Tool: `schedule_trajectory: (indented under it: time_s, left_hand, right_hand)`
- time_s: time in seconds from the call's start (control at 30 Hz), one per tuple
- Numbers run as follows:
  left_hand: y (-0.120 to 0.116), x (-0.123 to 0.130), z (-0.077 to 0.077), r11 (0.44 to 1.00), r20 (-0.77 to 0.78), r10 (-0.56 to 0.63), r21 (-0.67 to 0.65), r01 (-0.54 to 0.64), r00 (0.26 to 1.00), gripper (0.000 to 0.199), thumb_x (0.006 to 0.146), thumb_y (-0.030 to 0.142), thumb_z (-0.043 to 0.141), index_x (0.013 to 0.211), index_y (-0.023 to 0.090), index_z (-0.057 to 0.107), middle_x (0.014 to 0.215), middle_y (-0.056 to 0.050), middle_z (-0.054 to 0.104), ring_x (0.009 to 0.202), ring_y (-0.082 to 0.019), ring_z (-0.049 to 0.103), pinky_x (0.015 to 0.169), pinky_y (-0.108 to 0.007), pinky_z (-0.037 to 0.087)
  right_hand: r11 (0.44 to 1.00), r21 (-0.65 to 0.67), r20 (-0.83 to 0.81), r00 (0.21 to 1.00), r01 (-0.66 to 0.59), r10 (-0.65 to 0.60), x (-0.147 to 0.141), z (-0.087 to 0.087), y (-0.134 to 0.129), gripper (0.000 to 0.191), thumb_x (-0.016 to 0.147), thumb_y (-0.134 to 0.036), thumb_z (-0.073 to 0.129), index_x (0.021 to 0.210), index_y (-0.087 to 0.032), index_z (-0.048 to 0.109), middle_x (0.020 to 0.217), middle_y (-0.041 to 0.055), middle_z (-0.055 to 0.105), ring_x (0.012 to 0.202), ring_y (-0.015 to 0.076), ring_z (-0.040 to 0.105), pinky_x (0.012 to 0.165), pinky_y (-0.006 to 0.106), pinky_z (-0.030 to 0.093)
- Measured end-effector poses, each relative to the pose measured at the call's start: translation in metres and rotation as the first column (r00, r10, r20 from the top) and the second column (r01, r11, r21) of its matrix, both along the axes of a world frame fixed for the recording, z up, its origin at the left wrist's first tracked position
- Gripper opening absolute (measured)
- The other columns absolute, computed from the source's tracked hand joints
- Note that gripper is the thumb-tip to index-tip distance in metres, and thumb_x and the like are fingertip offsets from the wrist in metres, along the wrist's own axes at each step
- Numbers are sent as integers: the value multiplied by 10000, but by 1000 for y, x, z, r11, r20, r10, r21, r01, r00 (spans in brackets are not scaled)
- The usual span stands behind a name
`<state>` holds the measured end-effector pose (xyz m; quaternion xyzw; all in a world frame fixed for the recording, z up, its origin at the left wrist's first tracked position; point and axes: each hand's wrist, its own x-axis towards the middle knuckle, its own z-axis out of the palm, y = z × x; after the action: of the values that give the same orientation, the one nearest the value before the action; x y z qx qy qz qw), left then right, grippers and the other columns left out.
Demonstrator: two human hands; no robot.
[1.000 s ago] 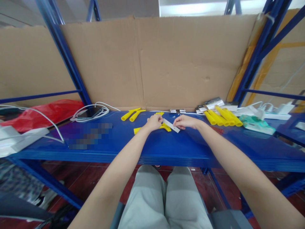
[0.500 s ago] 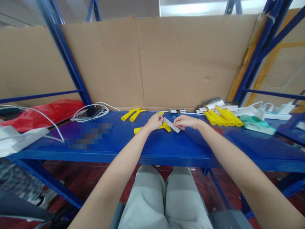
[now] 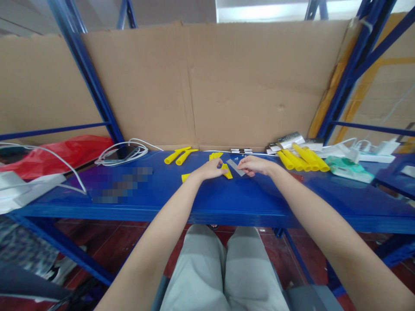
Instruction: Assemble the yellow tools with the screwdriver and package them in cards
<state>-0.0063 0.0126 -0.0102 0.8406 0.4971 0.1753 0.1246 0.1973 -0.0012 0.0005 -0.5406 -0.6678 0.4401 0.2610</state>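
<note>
A thin grey metal strip (image 3: 236, 167) slants just above the blue tabletop, its right side pinched in my right hand (image 3: 253, 165). Left of it, my left hand (image 3: 212, 169) reaches over a yellow plastic tool (image 3: 228, 172), thumb and fingers curved round part of it. That tool's handle end shows on the left of the hand, and its wide head comes out to the right. My left hand covers the middle of the tool. Another yellow piece (image 3: 215, 155) shows just behind that hand.
Two yellow tools (image 3: 179, 156) lie at the back left, near a coiled white cable (image 3: 141, 151) and red bag (image 3: 74, 151). Several yellow handles (image 3: 301, 159), small boxes (image 3: 292, 139) and a green packet (image 3: 350, 169) lie right. Cardboard (image 3: 227, 86) stands behind.
My left hand has left the strip's upper end and come down over the yellow tool. The strip stays in my right hand, shifted slightly right.
</note>
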Motion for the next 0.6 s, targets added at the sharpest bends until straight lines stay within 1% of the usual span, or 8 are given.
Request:
schedule_trajectory:
  time_s: [0.07,0.13,0.17,0.27,0.37,0.47,0.6]
  left_hand:
    - [-2,-2,2,998,-57,-45,-51,42,997,563,762,463,593,1248,184,540,1356,-117,554,1252,-275,505,991,-332,419]
    - [-4,-4,4,995,-128,-81,-61,73,988,649,710,432,634,1303,201,503,1422,-112,498,1323,-287,435,1024,-340,389]
    - [-4,-4,5,995,-155,-95,-57,87,983,661,690,390,645,1308,206,501,1428,-110,494,1332,-286,426,1030,-337,383]
    - [-3,-4,4,991,-160,-133,-35,129,978,604,673,221,606,1272,198,535,1349,-103,569,1250,-257,514,1005,-311,404]
    - [-2,-2,1,990,-121,-143,-3,143,982,571,673,112,549,1242,168,557,1232,-101,642,1120,-233,601,949,-300,446]
    - [-3,1,-2,985,-116,-159,48,165,980,562,686,91,545,1245,154,550,1242,-110,636,1129,-235,596,955,-302,445]
    - [-1,3,-7,978,-128,-144,135,161,981,570,724,108,552,1287,192,523,1298,-96,605,1204,-233,550,1015,-323,410]
  right_hand:
    - [999,-26,-5,1000,-28,28,-1,-3,1,271,736,-213,677,572,-172,465,429,-67,393,367,28,316,366,165,247]
    - [996,-49,0,998,-69,69,-2,-6,3,287,740,-248,685,571,-172,465,433,-63,401,367,28,315,359,163,242]
    - [995,-51,6,996,-86,87,-2,-7,3,299,745,-263,684,567,-172,462,434,-59,408,365,28,316,355,163,244]
    - [993,-44,24,994,-107,108,-3,-11,5,330,762,-292,678,553,-174,451,431,-52,421,350,31,325,344,167,253]
    - [996,-40,43,996,-78,80,-4,-12,5,307,783,-275,654,566,-171,464,431,-48,432,339,37,343,337,167,260]
    - [998,-39,68,997,-42,44,-6,-11,4,286,808,-240,612,570,-165,472,434,-42,439,340,40,357,335,162,259]
    - [997,-65,52,997,-48,52,-5,-10,3,301,819,-253,607,567,-164,466,446,-41,432,346,39,355,335,162,250]
